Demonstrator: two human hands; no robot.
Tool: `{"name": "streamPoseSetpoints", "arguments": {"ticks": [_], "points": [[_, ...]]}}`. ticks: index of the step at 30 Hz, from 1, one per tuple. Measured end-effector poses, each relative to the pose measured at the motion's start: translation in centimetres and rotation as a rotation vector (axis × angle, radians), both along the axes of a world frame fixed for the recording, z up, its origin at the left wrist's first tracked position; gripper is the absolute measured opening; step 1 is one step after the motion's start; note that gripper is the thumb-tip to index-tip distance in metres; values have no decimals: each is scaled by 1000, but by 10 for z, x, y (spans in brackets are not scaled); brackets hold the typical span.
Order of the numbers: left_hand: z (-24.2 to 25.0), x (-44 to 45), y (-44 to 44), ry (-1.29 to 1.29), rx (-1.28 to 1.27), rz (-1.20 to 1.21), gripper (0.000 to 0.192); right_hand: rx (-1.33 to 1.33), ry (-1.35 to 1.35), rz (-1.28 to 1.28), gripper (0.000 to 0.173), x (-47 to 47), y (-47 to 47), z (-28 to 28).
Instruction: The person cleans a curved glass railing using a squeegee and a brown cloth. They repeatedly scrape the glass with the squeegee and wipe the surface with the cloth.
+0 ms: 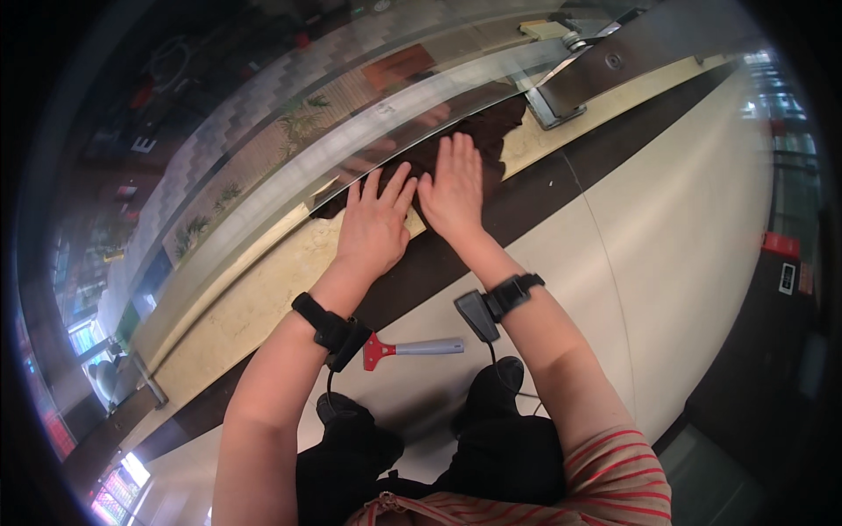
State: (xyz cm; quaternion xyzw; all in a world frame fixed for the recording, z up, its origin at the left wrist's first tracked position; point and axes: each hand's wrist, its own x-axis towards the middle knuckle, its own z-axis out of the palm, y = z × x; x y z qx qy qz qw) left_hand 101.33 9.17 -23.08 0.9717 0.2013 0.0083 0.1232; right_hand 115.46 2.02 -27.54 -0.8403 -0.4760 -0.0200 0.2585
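Observation:
A dark brown cloth (490,135) lies bunched on a cream stone ledge (256,279), along the foot of a glass pane (388,108). My left hand (376,220) rests palm down with fingers spread, its fingertips on the cloth's left part. Just to its right, my right hand (455,187) presses flat on the cloth, fingers side by side and thumb out to the left. Neither hand is curled around the cloth. Both sets of fingers point toward the glass, which mirrors them faintly. Part of the cloth is hidden under the hands.
A scraper (414,347) with a red head and grey handle lies on the tiled floor (559,263) between my forearms. Metal fittings (559,108) hold the glass at the upper right. A dark floor strip (427,283) borders the ledge. Plants (299,121) show beyond the glass.

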Motion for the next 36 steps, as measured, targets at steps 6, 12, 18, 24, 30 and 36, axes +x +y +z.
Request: {"name": "streamPoseSetpoints", "arguments": {"ticks": [6, 12, 18, 24, 30, 36], "points": [[22, -32, -2, -23, -132, 8, 55, -141, 180, 411, 56, 11, -5, 3], [32, -70, -27, -39, -302, -108, 44, 96, 273, 448, 42, -12, -30, 25], [19, -59, -23, -116, -182, -136, 46, 108, 103, 567, 45, -28, -16, 19], [13, -23, -15, -90, -39, -116, 59, 5, -107, 169, 54, 38, -6, 9], [9, -22, -13, -127, -141, -102, 58, 32, -73, 222, 52, 18, 20, -9], [31, -89, -18, -83, -292, -108, 53, -9, 116, 581, 52, -38, 18, 1]]}}
